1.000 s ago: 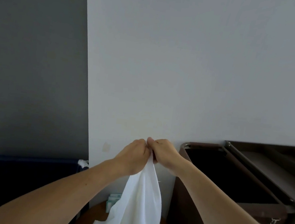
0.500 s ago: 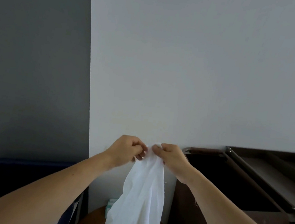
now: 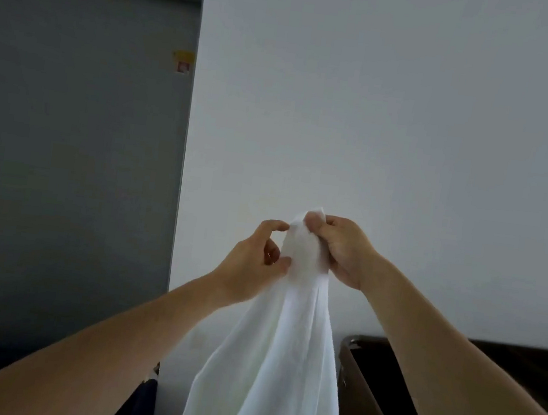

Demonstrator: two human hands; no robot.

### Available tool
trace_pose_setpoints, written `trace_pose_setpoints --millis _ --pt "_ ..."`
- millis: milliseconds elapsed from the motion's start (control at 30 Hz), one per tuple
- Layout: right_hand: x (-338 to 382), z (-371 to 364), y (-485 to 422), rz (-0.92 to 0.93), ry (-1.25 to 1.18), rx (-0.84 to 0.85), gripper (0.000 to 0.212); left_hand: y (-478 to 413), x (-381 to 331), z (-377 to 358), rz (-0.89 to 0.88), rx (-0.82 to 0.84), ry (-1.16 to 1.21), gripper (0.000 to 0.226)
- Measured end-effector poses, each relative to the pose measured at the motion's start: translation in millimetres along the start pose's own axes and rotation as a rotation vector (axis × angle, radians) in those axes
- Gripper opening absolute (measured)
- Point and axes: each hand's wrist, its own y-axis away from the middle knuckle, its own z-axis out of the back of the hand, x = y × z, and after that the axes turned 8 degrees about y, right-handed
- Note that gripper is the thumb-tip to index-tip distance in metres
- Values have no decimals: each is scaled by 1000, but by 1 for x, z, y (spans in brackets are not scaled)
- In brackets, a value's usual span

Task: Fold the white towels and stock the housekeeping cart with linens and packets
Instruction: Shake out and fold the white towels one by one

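Observation:
A white towel (image 3: pixel 281 363) hangs in long folds in front of the pale wall, held up at chest height. My right hand (image 3: pixel 343 250) grips the bunched top corner of the towel, thumb and fingers curled round it. My left hand (image 3: pixel 255 263) is just left of it, thumb and forefinger pinching the towel's edge a little lower. The towel's lower end runs out of the bottom of the frame.
A dark brown housekeeping cart (image 3: pixel 367 391) with an open bin stands at the lower right against the wall. A grey door (image 3: pixel 72 148) with a small yellow and red sticker fills the left. A dark blue edge (image 3: pixel 145 398) shows at the bottom left.
Both hands have risen with the towel, and the view has tilted up. My left hand has slid down from the top corner to the towel's edge.

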Motion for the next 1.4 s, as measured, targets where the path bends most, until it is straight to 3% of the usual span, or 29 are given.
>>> trace_pose_setpoints --millis 100,233,300,367,500,600,667,867,967,1100,1233,1400 --pt "22 3 0 59 103 37 36 12 6 -1 -67 -53 42 42" --pt "69 19 -14 176 -125 -72 22 6 -4 2 -217 -142 27 38" --pt "75 21 -12 161 2 -4 25 3 -8 2 -247 -154 -15 40" --pt "72 26 -11 119 141 27 29 6 -2 6 -229 -141 -37 36" --pt "69 33 -10 151 178 7 52 15 9 6 -187 -60 -33 22" --pt "57 31 -13 149 217 27 49 13 2 -1 -130 -50 58 12" --pt "49 35 -15 118 226 61 34 13 -1 -3 -68 7 59 16" --pt "42 41 -15 76 230 104 26 18 7 -15 -23 68 -251 30" --pt "41 45 -12 75 203 84 33 21 9 -18 146 272 14 39" --pt "36 48 -10 67 168 52 37 31 10 -22 257 297 205 63" --pt "32 52 -9 54 101 4 31 32 11 -26 208 358 241 27" --pt "33 60 -6 72 43 -111 30 23 14 -11 152 342 81 14"
